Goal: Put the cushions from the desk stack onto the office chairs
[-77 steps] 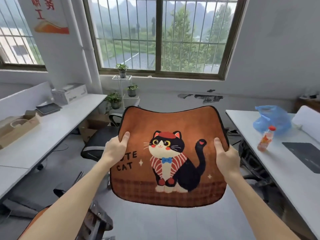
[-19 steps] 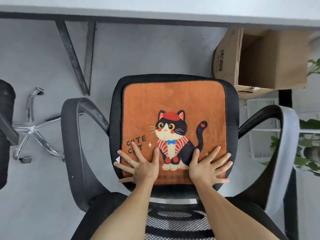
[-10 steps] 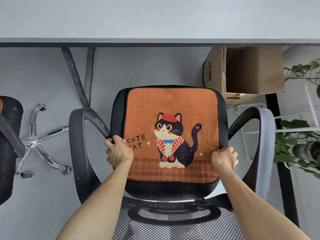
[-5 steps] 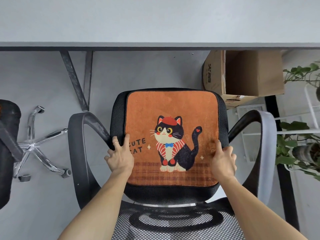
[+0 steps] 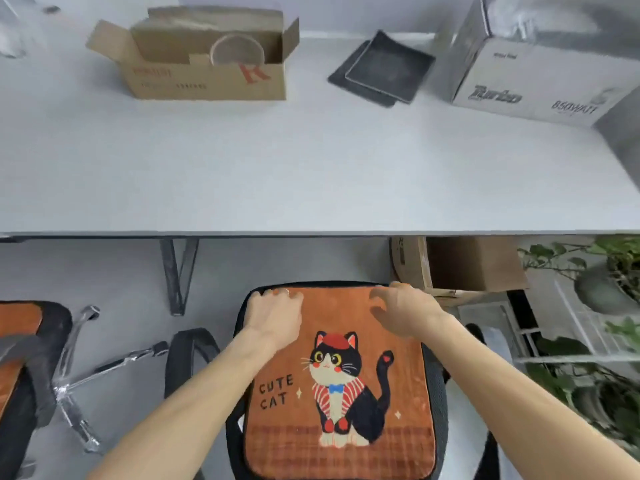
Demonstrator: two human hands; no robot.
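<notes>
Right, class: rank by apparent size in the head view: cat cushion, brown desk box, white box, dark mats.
1. cat cushion, though it is nearest the camera.
2-3. brown desk box and white box: too alike to rank.
4. dark mats.

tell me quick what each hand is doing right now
Left hand: fingers curled at the far edge of the cushion, grip cannot be told.
Right hand: open, fingers spread over the cushion.

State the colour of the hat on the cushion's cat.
The hat is red; head view.
</notes>
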